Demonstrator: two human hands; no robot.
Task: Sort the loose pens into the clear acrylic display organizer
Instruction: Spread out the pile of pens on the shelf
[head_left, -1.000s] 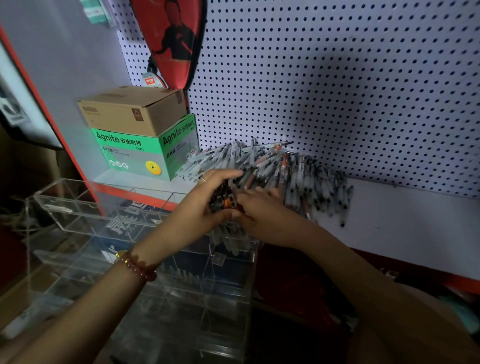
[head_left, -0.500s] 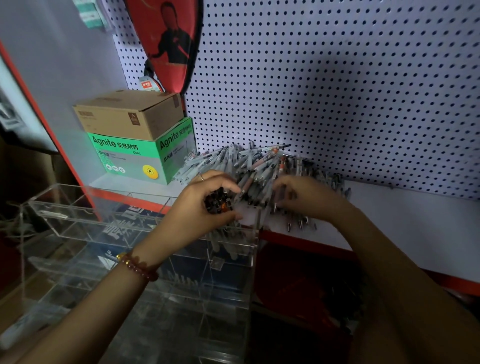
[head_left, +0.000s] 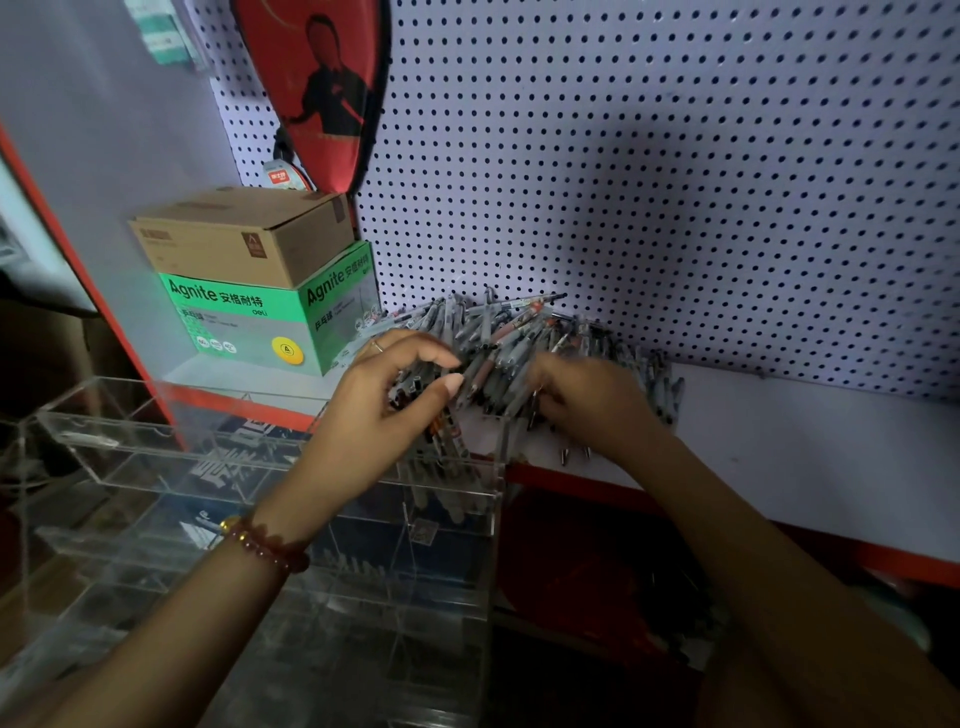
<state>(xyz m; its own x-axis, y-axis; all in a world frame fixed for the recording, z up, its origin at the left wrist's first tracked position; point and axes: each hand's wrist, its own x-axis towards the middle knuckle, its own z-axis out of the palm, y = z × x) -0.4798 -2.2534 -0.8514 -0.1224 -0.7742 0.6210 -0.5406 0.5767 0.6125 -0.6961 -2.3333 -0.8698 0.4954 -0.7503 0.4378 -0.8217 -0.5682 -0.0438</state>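
Observation:
A heap of grey loose pens (head_left: 524, 332) lies on the white shelf against the pegboard. My left hand (head_left: 384, 400) grips a bunch of pens (head_left: 415, 387) upright over the top right compartment of the clear acrylic organizer (head_left: 156, 452), thumb and fingers curled round it. Several pens (head_left: 447, 467) stand inside that compartment. My right hand (head_left: 587, 400) lies curled on the front of the heap and pinches a few pens there; its fingertips are hidden among them.
A green Agnite box (head_left: 249, 322) with a brown carton (head_left: 244, 239) on top stands left of the heap. A red racket cover (head_left: 322, 88) hangs on the pegboard (head_left: 675, 182). The shelf (head_left: 805, 441) has a red front edge. Two pen tips (head_left: 571, 454) poke over it.
My right hand left the bunch in my left hand and moved right onto the heap, where it now gathers pens. My left hand stays over the organizer with its bunch.

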